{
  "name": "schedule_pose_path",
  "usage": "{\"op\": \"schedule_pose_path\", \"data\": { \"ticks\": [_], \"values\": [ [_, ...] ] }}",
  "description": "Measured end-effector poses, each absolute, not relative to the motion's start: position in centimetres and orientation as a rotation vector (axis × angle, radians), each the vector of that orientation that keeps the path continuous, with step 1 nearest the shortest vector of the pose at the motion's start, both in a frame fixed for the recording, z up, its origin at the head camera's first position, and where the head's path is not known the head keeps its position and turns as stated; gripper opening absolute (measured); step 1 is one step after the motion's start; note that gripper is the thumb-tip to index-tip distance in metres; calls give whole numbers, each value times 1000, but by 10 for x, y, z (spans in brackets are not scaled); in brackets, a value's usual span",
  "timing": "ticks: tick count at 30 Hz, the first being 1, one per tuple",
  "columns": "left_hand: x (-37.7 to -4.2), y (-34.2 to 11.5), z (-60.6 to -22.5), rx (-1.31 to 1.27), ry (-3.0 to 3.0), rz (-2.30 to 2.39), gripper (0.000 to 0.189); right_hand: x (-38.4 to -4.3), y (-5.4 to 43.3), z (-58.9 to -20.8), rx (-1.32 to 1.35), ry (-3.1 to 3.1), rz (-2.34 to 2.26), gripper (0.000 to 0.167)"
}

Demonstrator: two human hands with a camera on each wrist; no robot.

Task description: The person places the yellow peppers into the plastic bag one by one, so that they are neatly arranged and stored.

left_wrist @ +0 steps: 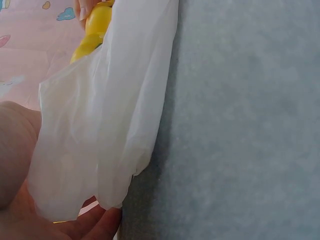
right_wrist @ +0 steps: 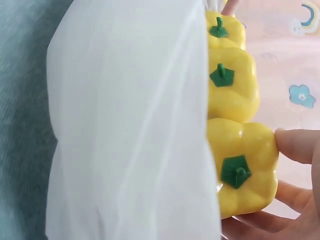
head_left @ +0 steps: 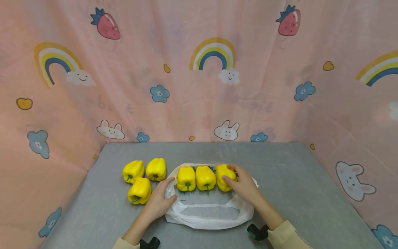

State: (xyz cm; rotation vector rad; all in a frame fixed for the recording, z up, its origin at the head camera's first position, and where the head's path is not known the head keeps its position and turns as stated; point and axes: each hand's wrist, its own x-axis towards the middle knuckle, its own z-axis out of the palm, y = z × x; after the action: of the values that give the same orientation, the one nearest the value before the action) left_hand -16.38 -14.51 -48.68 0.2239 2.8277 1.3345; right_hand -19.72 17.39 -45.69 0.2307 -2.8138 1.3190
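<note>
A white plastic bag (head_left: pixel 211 221) lies on the grey table, its mouth spread toward the back. Three yellow bell peppers stand in a row in it: a left one (head_left: pixel 186 179), a middle one (head_left: pixel 205 178) and a right one (head_left: pixel 224 177). My right hand (head_left: pixel 245 185) grips the right pepper (right_wrist: pixel 247 165), thumb and fingers on its sides. At the bag's left edge rests my left hand (head_left: pixel 159 200), thumb and fingers spread apart and touching the plastic. White film (left_wrist: pixel 100 130) hides part of its fingers (left_wrist: pixel 102 225).
Left of the bag stand three more yellow bell peppers, one at the back (head_left: pixel 156 169), one at far left (head_left: pixel 133 172) and one in front (head_left: pixel 139 191), close to my left hand. A pink printed curtain (head_left: pixel 192 103) borders the grey table (head_left: pixel 289 193).
</note>
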Motion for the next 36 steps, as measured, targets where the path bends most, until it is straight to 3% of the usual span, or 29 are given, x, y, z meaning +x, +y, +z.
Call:
{"op": "schedule_pose_path", "data": {
  "ticks": [27,36],
  "values": [
    [-164,-145,-485,209,2833,1322,59,-192,163,-446,181,-2961,1104,65],
    [-165,-145,-485,206,2820,1318,58,-179,176,-429,290,-2869,1202,57]
  ]
}}
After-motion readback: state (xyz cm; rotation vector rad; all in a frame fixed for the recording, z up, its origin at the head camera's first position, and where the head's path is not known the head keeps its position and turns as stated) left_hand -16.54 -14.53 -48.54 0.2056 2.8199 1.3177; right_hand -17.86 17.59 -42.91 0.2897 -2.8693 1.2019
